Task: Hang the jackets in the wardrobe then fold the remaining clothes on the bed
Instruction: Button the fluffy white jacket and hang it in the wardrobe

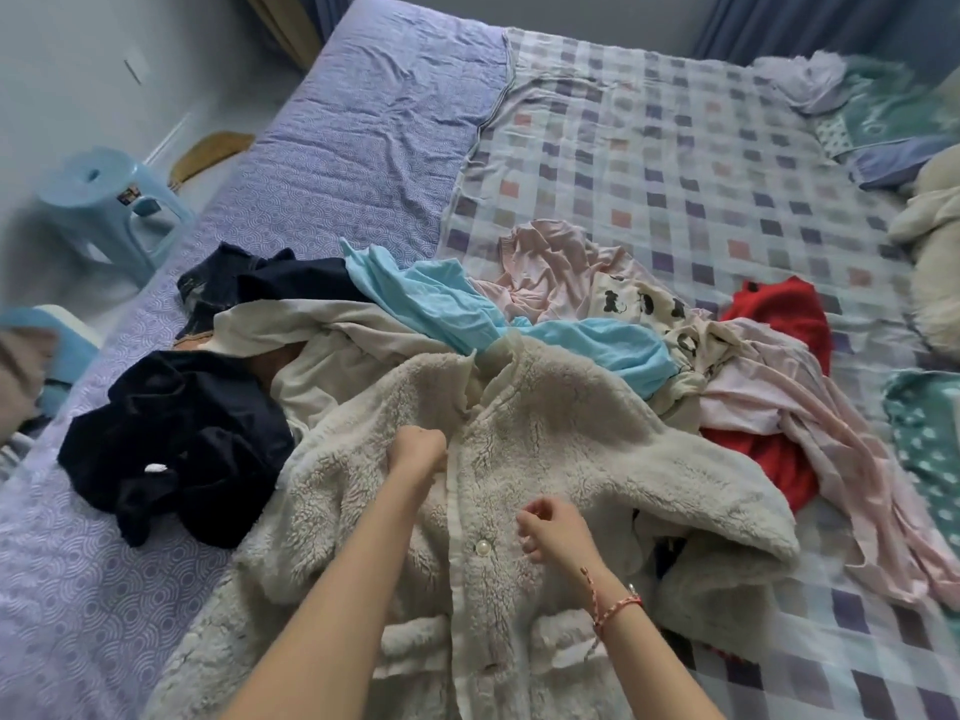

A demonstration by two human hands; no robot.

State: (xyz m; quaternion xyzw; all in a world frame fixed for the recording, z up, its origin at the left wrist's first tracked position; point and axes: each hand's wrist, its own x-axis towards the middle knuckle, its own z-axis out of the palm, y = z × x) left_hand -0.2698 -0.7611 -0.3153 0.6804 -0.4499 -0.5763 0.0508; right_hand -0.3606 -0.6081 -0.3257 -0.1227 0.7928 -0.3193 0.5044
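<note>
Both forearms reach forward from the near edge of the bed (pixel 363 122), bare to beyond the elbow. The left hand (pixel 418 452) is drawn into a fist, knuckles up, and grips the front opening edge of the cream fleece jacket (pixel 597 433) just below its collar. The right hand (pixel 550 530) lies lower on the same front, just beside a pearl-like button (pixel 483 548), with its fingers curled and thumb tip near the forefinger. Whether it pinches the fleece cannot be told. A red braided bracelet (pixel 615 608) circles the right wrist.

The jacket lies front up at the middle of the near edge, one sleeve spread toward the right. Behind it the other clothes are heaped: a navy garment (pixel 171 433) toward the left edge, a light blue garment (pixel 452 304), a pink garment (pixel 550 262), a cream piece printed with black mouse figures (pixel 644 304) and a red garment (pixel 779 314).

A small white tag (pixel 155 467) on the navy garment shows no readable writing. A blue stool (pixel 104 200) off the left edge bears a sticker too small to read.
</note>
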